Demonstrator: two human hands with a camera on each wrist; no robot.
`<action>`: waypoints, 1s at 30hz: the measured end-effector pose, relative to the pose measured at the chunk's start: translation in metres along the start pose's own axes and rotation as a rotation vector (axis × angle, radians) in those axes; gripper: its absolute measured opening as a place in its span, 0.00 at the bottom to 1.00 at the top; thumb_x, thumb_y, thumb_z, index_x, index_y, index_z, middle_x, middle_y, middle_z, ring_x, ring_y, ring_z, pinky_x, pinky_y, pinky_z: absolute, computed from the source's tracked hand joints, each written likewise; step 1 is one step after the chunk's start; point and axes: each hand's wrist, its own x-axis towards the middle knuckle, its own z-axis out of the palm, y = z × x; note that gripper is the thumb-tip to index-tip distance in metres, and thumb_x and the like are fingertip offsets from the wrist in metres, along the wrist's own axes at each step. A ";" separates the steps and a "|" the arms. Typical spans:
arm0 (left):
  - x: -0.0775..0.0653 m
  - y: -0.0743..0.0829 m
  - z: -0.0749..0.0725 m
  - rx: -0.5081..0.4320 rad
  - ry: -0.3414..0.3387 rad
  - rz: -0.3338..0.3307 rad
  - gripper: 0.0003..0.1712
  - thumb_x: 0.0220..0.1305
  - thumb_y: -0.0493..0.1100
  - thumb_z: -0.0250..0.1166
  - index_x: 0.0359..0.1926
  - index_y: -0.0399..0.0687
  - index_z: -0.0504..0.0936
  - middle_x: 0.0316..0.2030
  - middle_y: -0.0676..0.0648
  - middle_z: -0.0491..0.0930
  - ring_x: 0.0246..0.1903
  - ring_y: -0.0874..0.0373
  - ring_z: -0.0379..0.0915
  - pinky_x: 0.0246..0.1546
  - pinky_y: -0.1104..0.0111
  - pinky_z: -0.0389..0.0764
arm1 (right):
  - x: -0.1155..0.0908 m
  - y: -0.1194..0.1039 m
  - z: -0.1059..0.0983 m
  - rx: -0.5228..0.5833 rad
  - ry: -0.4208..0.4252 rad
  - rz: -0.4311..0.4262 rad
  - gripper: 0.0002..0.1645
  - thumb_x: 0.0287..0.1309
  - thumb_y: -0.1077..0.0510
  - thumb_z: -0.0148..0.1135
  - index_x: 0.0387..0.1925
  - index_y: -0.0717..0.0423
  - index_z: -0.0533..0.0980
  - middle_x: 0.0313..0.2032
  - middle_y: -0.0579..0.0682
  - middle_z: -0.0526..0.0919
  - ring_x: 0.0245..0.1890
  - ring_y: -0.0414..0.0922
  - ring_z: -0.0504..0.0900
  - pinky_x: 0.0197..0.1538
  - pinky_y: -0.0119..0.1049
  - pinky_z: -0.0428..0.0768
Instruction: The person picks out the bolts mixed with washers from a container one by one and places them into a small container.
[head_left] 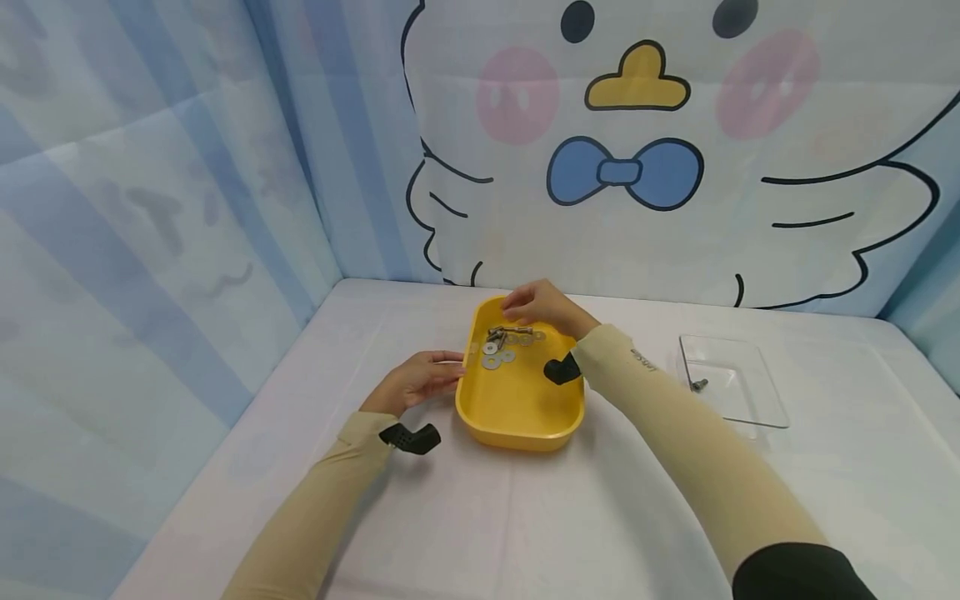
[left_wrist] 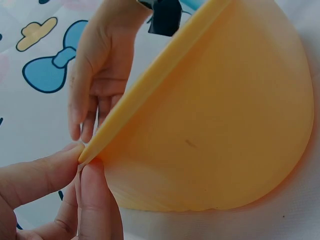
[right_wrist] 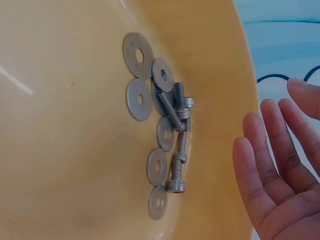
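Observation:
My left hand (head_left: 420,380) pinches the left rim of a yellow tray (head_left: 519,412) between thumb and fingers; the left wrist view shows this grip close up. Above the tray's far end is my right hand (head_left: 549,307), its fingers loosely extended and holding nothing in the right wrist view. Several flat metal washers (right_wrist: 139,99) lie on the tray floor. Beside them, several socket-head bolts (right_wrist: 177,175) are gathered against the tray wall, a few overlapping the washers.
To the right of the tray, a shallow clear plastic box (head_left: 738,385) holds small metal screws (head_left: 699,385). The table is covered with a white cloth (head_left: 465,525). A printed cartoon curtain (head_left: 622,242) hangs behind the table's far edge.

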 end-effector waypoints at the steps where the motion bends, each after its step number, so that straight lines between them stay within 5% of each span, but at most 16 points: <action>1: 0.000 0.000 0.000 -0.001 0.003 -0.003 0.26 0.63 0.30 0.58 0.62 0.32 0.67 0.33 0.49 0.83 0.28 0.64 0.80 0.31 0.77 0.83 | 0.001 0.001 0.002 -0.006 -0.001 0.003 0.20 0.61 0.59 0.60 0.52 0.65 0.75 0.52 0.61 0.78 0.53 0.56 0.77 0.60 0.46 0.77; 14: 0.000 0.000 0.000 0.005 0.004 -0.004 0.26 0.63 0.31 0.58 0.62 0.33 0.67 0.39 0.45 0.82 0.28 0.65 0.80 0.31 0.78 0.83 | 0.011 0.009 0.014 -0.035 0.000 0.105 0.16 0.60 0.58 0.61 0.49 0.60 0.78 0.51 0.57 0.80 0.48 0.52 0.76 0.58 0.43 0.78; 23: 0.001 0.000 -0.001 0.011 0.018 -0.026 0.26 0.63 0.32 0.59 0.62 0.36 0.68 0.46 0.42 0.81 0.31 0.63 0.80 0.32 0.77 0.83 | 0.017 0.014 0.022 -0.050 -0.005 0.096 0.15 0.60 0.60 0.60 0.47 0.63 0.77 0.46 0.61 0.81 0.30 0.47 0.74 0.34 0.35 0.77; 30: 0.001 0.001 0.000 0.012 0.025 -0.040 0.26 0.63 0.31 0.59 0.62 0.37 0.68 0.45 0.43 0.80 0.30 0.64 0.80 0.32 0.78 0.83 | 0.018 0.017 0.024 -0.064 -0.006 0.084 0.14 0.59 0.62 0.61 0.46 0.65 0.78 0.42 0.62 0.82 0.26 0.46 0.72 0.31 0.33 0.75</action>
